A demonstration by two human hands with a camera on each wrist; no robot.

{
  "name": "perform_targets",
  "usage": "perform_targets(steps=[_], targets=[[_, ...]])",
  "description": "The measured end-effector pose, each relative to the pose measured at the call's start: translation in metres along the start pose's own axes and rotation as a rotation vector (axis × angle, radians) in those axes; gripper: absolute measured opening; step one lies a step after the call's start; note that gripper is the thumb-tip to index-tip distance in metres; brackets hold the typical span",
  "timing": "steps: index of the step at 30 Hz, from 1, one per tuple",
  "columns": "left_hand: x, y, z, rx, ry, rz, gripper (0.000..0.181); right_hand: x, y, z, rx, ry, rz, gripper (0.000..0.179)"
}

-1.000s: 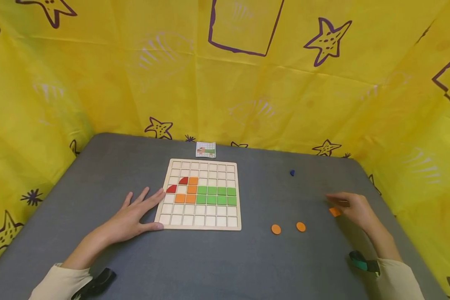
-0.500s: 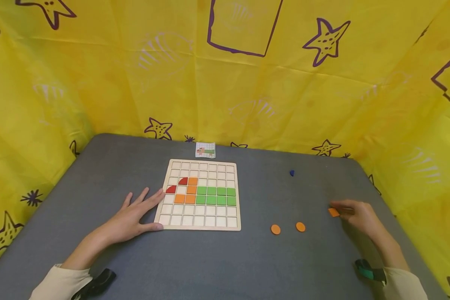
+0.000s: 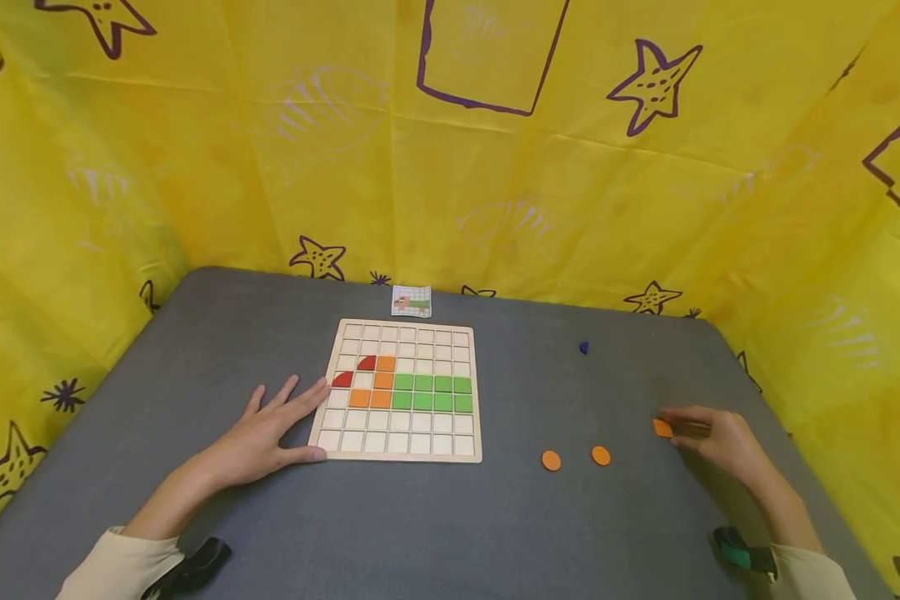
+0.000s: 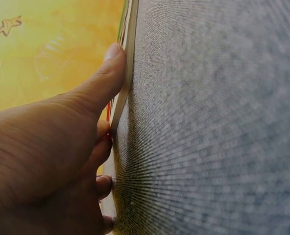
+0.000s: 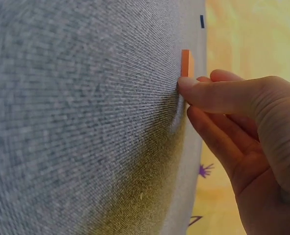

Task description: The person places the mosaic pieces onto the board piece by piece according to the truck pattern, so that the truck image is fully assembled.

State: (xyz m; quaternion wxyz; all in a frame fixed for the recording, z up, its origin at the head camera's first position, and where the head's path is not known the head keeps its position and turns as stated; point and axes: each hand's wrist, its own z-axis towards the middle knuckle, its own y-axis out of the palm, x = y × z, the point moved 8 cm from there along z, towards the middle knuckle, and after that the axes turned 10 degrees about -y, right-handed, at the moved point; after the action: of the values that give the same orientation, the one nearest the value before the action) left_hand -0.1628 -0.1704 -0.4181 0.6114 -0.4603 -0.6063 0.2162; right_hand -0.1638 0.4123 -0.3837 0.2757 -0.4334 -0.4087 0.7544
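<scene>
My left hand (image 3: 258, 437) lies with fingers spread at the left side of the wooden grid board (image 3: 397, 448); thumb and index finger touch its edge. In the left wrist view, the thumb presses the rim of the board (image 4: 128, 68). Set in the grid are red quarter-circle tiles (image 3: 342, 380), orange square tiles (image 3: 359, 398) and a double row of green tiles (image 3: 423, 402). On the right, my right hand (image 3: 723, 442) pinches a loose orange square tile (image 3: 662, 428) between thumb and fingers, at the table surface. The right wrist view has the thumb against the tile (image 5: 185, 63).
Two orange round tiles (image 3: 551, 461) lie between the board and my right hand. A small dark blue piece (image 3: 584, 347) sits farther back. Behind the board lies a small printed card (image 3: 411, 301). A yellow patterned cloth (image 3: 450, 183) rises around the grey table (image 3: 450, 533).
My right hand has come down onto the orange square tile and taken hold of it, and the tile has shifted slightly left. The left hand and the board stay put.
</scene>
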Motion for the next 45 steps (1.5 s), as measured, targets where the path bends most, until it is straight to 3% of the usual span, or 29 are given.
perform_targets(steps=[9,18,32,45], targets=[[0.002,0.000,0.000,-0.007,0.004,-0.003,0.100,-0.004,0.005,0.003,0.014,0.001,0.019,0.034],[0.002,-0.002,0.000,-0.008,0.000,0.000,0.100,-0.020,0.008,0.014,0.028,-0.071,0.020,0.033],[0.002,-0.001,0.001,-0.018,-0.009,0.005,0.100,-0.056,0.026,0.048,0.029,-0.191,0.086,0.033],[0.003,-0.002,-0.001,-0.014,-0.003,-0.008,0.099,-0.089,0.053,0.085,-0.026,-0.240,0.201,0.032]])
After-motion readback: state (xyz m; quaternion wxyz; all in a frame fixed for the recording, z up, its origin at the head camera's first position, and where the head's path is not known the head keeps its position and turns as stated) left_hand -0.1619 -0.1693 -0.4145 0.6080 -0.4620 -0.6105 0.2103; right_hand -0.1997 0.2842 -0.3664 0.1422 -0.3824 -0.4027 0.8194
